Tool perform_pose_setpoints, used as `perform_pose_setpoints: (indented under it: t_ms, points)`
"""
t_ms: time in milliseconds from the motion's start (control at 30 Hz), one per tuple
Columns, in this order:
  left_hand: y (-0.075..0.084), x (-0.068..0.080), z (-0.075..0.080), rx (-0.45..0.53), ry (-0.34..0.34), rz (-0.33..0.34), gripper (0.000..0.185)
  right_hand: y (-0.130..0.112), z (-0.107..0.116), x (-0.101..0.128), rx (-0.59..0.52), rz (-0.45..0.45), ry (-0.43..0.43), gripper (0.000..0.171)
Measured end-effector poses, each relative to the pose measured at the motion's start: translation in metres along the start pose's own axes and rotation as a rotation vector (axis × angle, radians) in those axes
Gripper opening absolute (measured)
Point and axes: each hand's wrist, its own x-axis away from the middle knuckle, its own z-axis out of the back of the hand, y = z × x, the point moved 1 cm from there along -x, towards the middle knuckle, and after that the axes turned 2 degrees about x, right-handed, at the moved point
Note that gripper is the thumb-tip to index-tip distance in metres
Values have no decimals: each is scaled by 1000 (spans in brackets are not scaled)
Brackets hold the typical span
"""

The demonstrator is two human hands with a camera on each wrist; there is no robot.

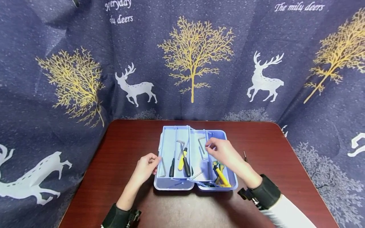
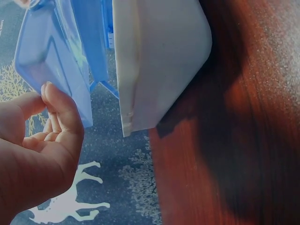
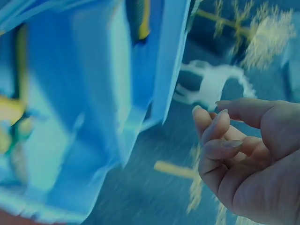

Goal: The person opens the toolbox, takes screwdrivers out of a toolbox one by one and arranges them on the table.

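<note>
A blue cantilever toolbox [image 1: 174, 183] stands unfolded on the table, trays spread left and right. At the left tray's outer rim, thumb and index finger of my left hand [image 1: 149, 163] pinch the edge; the left wrist view shows this hand [image 2: 51, 136] against the blue plastic. Just inside that rim lies an L-shaped hex key [image 1: 163, 167]. Over the right tray hovers my right hand [image 1: 220, 148], its fingers loosely bent with nothing between them. Below it lies a bent hex key [image 1: 201, 146]. In the right wrist view this hand [image 3: 243, 154] is apart from the box.
The left tray holds a black screwdriver [image 1: 172, 167] and a black-handled screwdriver [image 1: 186, 166] crossing a yellow one [image 1: 181, 163]. Yellow-handled pliers [image 1: 222, 177] lie in the right base. A thin dark tool [image 1: 245, 155] is on the table [image 1: 128, 136], beyond my right forearm.
</note>
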Motion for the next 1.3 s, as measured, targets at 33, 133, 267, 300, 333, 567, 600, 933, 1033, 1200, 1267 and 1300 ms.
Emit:
perform_pose_setpoints:
  t_ms: [33,133,267,300,333,567,600,933,1033,1200,1267,1300]
  points:
    - [0,0,0,3,0,4,18,-8,-4,-4,1,27,-12,7]
    - [1,1,0,16,0,18,18,-31,-16,-16,17,111,-53,8]
    - [0,2,-1,30,0,22,17,-61,-30,-28,22,198,-129,8]
    - [0,2,-1,34,-3,19,17,-68,-33,-31,23,214,-150,7]
    - [0,2,-1,39,-5,17,17,-75,-36,-33,27,230,-170,7]
    - [-5,0,-3,41,-12,24,15,-105,-62,-41,88,317,-282,9]
    - [-5,0,-3,37,-12,25,15,-107,-66,-41,95,324,-296,14]
    - [-4,2,-3,43,-25,12,17,-110,-78,-40,190,336,-377,43]
    - [-3,1,-2,38,-25,11,18,-111,-78,-41,213,328,-386,45]
    - [-3,0,-2,34,-30,8,20,-114,-78,-39,251,310,-406,44]
    - [-4,0,-2,36,-27,11,20,-115,-79,-38,275,314,-404,38]
    - [-4,0,-2,38,-25,12,20,-115,-79,-38,290,317,-403,34]
